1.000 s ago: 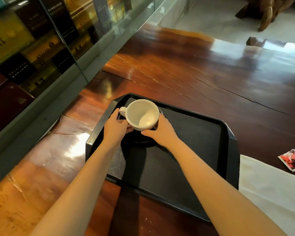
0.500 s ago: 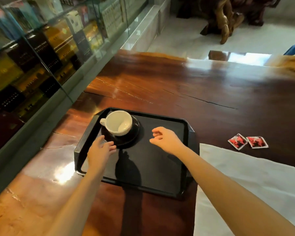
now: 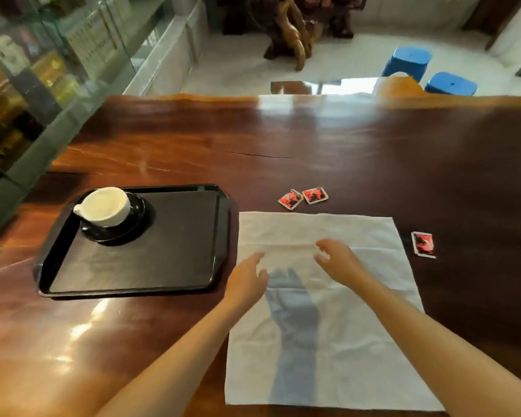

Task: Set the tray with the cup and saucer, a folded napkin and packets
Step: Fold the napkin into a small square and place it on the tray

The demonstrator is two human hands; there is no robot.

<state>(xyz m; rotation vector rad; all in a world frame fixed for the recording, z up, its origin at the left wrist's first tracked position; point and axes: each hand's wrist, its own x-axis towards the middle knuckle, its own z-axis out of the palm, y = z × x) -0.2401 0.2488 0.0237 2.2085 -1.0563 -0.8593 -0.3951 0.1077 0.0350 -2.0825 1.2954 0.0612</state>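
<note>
A: What could go wrong from here?

B: The fold, mostly. If the two grips take the cloth unevenly, it creases crooked or slides on the glossy worktop (image 3: 313,139), and a dragged edge could sweep a packet away.

A: And the grips themselves?

B: Both released, holding nothing. The left hand (image 3: 247,278) hangs at the napkin's left edge, fingers loosely spread. The right hand (image 3: 339,260) is over the middle, fingers slightly curled. Whether either touches the cloth, I cannot tell.

A: Around them?

B: The napkin (image 3: 313,230) lies flat and unfolded. Two packets (image 3: 290,199) sit just beyond its far edge, and a third packet (image 3: 423,244) lies just off its right side. The tray (image 3: 163,251) is just beside it on the left, with the cup (image 3: 106,210) on its saucer (image 3: 139,218) in the far left corner
</note>
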